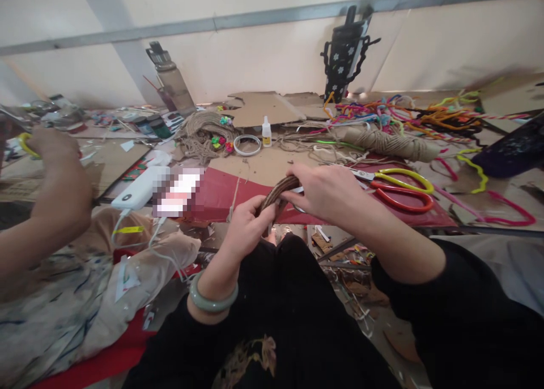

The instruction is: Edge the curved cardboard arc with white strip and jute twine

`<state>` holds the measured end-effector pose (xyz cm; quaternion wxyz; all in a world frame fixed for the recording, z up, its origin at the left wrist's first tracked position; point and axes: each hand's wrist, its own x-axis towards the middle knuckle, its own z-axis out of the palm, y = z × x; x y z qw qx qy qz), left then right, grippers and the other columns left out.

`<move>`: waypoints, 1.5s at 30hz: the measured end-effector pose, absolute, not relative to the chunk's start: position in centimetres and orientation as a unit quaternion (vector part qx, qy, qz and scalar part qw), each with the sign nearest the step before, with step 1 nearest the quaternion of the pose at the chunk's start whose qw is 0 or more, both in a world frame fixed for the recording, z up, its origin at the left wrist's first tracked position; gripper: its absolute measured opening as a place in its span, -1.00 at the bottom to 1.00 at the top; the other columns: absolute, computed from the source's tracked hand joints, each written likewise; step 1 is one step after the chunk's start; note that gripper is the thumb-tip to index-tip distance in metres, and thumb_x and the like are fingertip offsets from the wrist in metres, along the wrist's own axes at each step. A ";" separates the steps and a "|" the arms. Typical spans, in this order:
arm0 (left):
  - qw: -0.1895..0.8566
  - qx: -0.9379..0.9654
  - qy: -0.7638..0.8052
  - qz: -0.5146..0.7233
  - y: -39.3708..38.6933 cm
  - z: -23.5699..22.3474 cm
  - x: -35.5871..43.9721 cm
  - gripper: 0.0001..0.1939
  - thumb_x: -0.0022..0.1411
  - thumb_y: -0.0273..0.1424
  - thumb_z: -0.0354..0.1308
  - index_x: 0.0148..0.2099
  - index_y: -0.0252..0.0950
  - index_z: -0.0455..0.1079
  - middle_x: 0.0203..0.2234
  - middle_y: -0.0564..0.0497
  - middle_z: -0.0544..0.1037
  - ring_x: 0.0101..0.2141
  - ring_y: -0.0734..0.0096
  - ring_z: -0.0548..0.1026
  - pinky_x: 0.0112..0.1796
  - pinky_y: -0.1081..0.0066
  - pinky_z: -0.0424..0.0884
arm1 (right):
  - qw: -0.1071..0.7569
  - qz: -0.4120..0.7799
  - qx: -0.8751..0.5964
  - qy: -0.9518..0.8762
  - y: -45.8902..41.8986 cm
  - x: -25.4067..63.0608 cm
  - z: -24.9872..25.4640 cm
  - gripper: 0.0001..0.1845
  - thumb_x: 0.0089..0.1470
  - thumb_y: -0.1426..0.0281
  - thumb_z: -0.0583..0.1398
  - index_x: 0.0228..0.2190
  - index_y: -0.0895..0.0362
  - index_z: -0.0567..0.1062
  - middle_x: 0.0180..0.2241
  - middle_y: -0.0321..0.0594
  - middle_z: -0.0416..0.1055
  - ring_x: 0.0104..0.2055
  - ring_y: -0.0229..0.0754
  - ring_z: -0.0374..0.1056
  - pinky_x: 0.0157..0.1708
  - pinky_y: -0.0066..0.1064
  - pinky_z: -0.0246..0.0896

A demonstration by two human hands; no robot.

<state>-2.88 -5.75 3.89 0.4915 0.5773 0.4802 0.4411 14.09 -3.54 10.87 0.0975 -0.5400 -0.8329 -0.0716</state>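
Both my hands hold a brown curved band (pixel 281 187) that looks wound with cord, at the front edge of the table. My left hand (pixel 250 223) closes round its lower left part, thumb on top, with a pale green bangle (pixel 213 296) on the wrist. At the upper right end my right hand (pixel 325 191) pinches it; the fingertips partly hide the band. Scissors (pixel 402 189) with one yellow and one red handle lie just right of that hand, blades partly behind it. A white ring (pixel 247 145) and a small glue bottle (pixel 266 133) stand beyond.
A co-worker's arm (pixel 62 179) reaches in at left, near a yellow handle. Braided cord with bright flowers (pixel 208 135), a white power bank (pixel 142 189), a twine roll (pixel 391 144), coloured cords (pixel 425 117), a flowered tumbler (pixel 342 58) and a grey bottle (pixel 174 80) occupy the table.
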 end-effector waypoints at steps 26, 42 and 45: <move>0.416 0.616 0.504 0.439 -6.1 3.5 -2.0 -0.76 0.22 -0.30 0.06 -0.24 -0.34 0.46 -0.47 0.04 0.53 -0.46 0.49 0.45 -0.39 0.51 0.39 | 0.116 -0.013 -0.512 -0.851 -4.2 15.6 10.5 -0.80 0.18 0.31 0.11 -0.34 0.11 0.50 -0.33 -0.21 0.54 -0.32 -0.15 0.42 -0.45 -0.39 -0.04; 0.391 0.618 0.520 0.442 -6.7 3.3 -1.6 -0.72 0.24 -0.23 0.06 -0.25 -0.33 0.47 -0.50 0.03 0.55 -0.45 0.44 0.49 -0.40 0.50 0.36 | 0.140 0.002 -0.540 -0.830 -3.9 15.0 10.0 -0.76 0.11 0.27 0.08 -0.42 0.09 0.49 -0.42 -0.20 0.54 -0.40 -0.14 0.40 -0.49 -0.36 -0.17; 0.371 0.627 0.526 0.439 -6.8 3.4 -1.7 -0.74 0.24 -0.26 0.04 -0.25 -0.32 0.46 -0.52 0.06 0.52 -0.48 0.48 0.45 -0.41 0.51 0.33 | 0.145 0.008 -0.557 -0.817 -3.8 14.9 9.8 -0.74 0.10 0.23 0.10 -0.28 0.11 0.47 -0.41 -0.17 0.55 -0.39 -0.10 0.42 -0.49 -0.36 -0.13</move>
